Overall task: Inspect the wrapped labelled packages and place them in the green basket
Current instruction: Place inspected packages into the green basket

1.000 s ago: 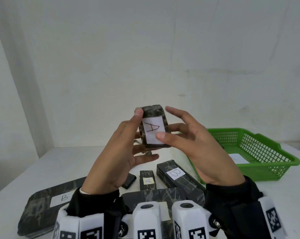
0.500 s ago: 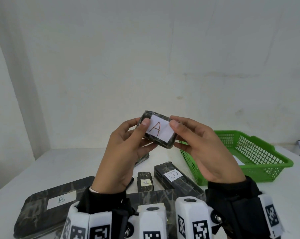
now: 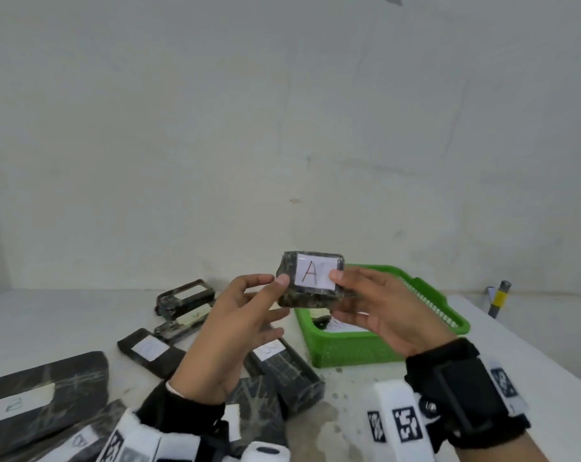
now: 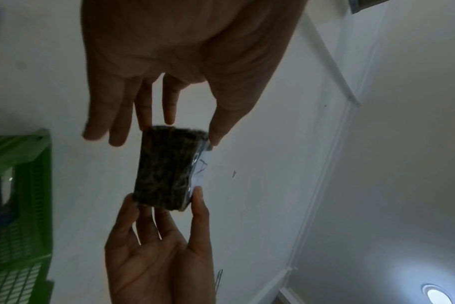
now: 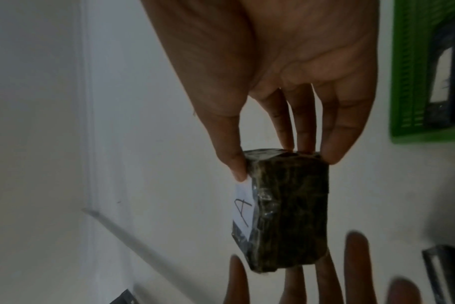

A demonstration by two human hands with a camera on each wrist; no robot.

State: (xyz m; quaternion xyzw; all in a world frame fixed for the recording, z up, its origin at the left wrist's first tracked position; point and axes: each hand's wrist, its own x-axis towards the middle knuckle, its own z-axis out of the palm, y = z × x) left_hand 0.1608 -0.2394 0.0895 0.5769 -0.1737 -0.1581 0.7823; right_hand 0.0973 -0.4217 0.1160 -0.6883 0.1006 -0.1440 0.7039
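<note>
**Small block marked A, held up over the basket's near corner**

Package A (image 3: 311,280): small brick shape, rounded corners, dark mottled wrap under glossy clear film that crinkles at the edges. White paper label on the face toward me, a hand-drawn "A" on it.

My right hand (image 3: 381,311) pinches one end: thumb on the label side, fingers straight along the back. Firm clamp. My left hand (image 3: 235,331) is at the other end; thumb tip touches the edge by the label, fingers spread and mostly straight behind the block. In the right wrist view those fingertips stand apart from the wrap, so the left steadies rather than grips.

Green basket (image 3: 349,351): rigid plastic, lattice walls, solid rim. Sits on the table (image 3: 49,315) below and behind the block. One dark wrapped item with a white label lies inside.

Table is white, faintly stained. More wrapped packages (image 3: 282,368) lie flat on it, long slabs and short bars, each with a paper label.
</note>
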